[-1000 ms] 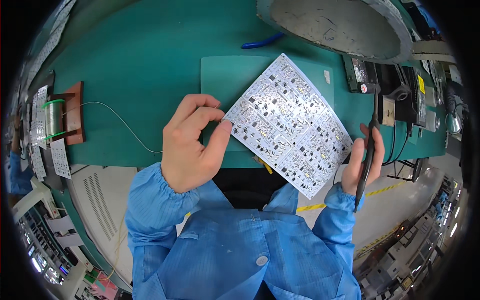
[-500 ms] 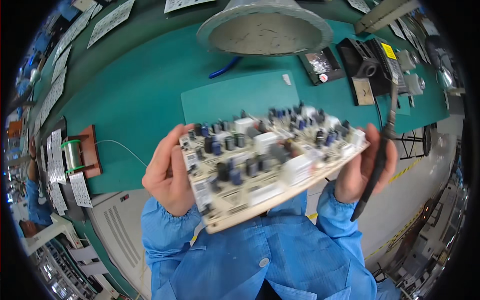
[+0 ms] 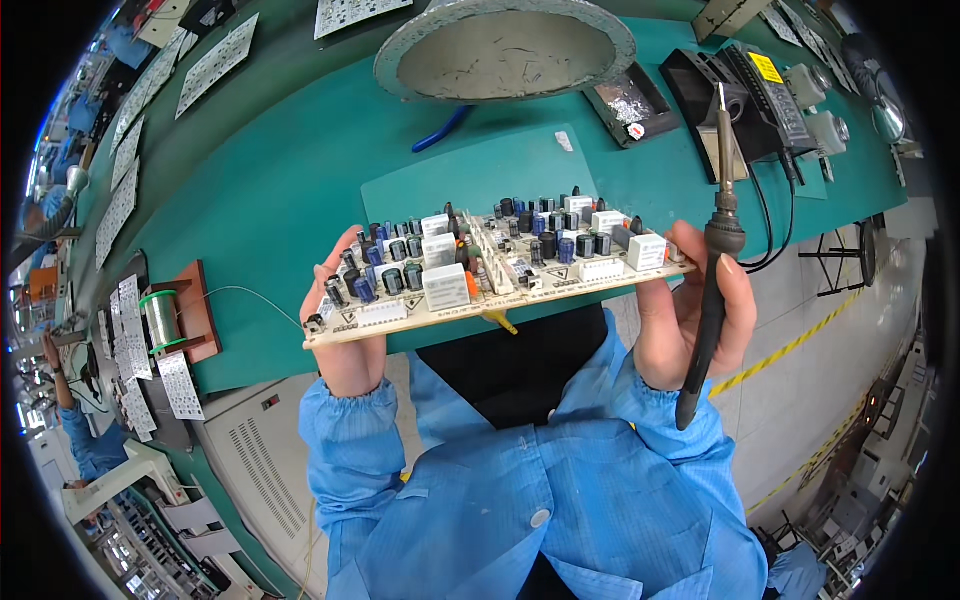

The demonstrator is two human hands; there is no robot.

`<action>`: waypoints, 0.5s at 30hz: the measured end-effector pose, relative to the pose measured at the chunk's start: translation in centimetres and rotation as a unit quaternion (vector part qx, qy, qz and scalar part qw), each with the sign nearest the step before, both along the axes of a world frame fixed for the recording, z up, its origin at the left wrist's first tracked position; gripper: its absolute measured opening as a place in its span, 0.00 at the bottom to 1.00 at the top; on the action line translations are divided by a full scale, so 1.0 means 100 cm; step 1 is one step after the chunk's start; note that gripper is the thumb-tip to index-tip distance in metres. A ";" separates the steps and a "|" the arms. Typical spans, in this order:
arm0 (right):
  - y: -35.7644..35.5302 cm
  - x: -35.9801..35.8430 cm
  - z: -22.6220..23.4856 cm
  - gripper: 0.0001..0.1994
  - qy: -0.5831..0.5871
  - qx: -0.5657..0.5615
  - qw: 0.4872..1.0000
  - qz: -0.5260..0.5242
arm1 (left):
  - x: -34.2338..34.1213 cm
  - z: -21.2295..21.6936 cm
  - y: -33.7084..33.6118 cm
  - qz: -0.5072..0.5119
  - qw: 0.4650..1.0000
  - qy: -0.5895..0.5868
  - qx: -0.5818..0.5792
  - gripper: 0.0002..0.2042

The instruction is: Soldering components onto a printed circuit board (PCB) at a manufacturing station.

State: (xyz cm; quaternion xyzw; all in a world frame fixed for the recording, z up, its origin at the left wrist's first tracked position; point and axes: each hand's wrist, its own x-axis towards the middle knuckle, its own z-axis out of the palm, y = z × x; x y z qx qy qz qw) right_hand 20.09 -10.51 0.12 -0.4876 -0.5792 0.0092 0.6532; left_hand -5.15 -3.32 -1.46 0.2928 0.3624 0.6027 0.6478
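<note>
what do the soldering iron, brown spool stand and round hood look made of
Soldering iron: metal shaft, going by its silvery shine; the dull black body is probably plastic or rubber. Brown spool stand: perhaps wood or painted metal; its plain colour leaves that open. Round hood: likely metal, dull grey, with a mottled, scuffed rim.

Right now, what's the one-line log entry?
left hand: board, left end | right hand: board's right end, plus iron | board: components up | spool: left of board
</note>
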 end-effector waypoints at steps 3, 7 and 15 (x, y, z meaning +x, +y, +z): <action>0.001 -0.002 0.001 0.29 -0.010 0.006 1.000 0.011 | -0.007 -0.001 -0.003 -0.021 0.999 -0.017 0.027 0.24; -0.003 0.003 0.003 0.28 0.059 -0.027 0.997 0.033 | -0.013 0.006 -0.003 -0.073 0.989 0.129 0.025 0.18; 0.016 -0.007 -0.002 0.25 0.229 -0.159 0.960 -0.007 | -0.022 0.003 -0.015 -0.003 0.936 0.347 0.064 0.07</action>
